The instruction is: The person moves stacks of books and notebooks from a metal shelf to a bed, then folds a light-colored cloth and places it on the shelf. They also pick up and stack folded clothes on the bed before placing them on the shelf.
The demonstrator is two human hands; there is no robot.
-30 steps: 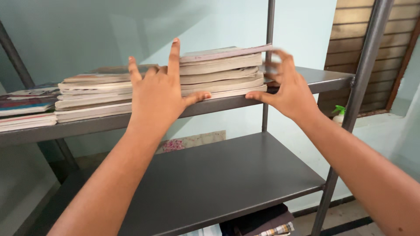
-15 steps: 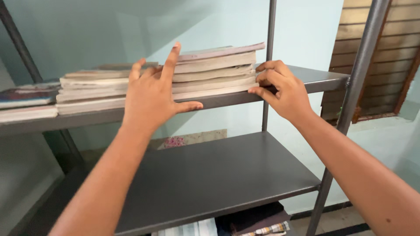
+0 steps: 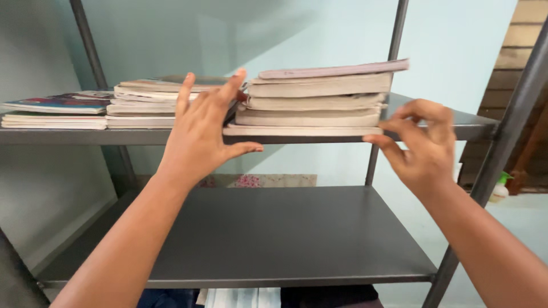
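A stack of several worn pale books [image 3: 319, 102] lies flat on the upper grey metal shelf [image 3: 57, 137]. My left hand [image 3: 200, 134] is raised with fingers spread, its fingertips against the left end of that stack, in the gap beside a lower stack of thin books [image 3: 148, 102]. My right hand [image 3: 422, 148] hovers just off the stack's right end near the shelf edge, fingers curled and apart, holding nothing.
A third low pile of colourful thin books [image 3: 57, 111] lies at the shelf's far left. The lower grey shelf [image 3: 274, 234] spreads below, folded cloth [image 3: 240, 298] beneath it. A metal upright [image 3: 508, 142] stands at right, a small green-capped bottle [image 3: 501, 187] behind it.
The view has swung round to face the shelf more squarely. My right hand has come off the stack's right end and drawn back a little; my left hand stays at the left end.
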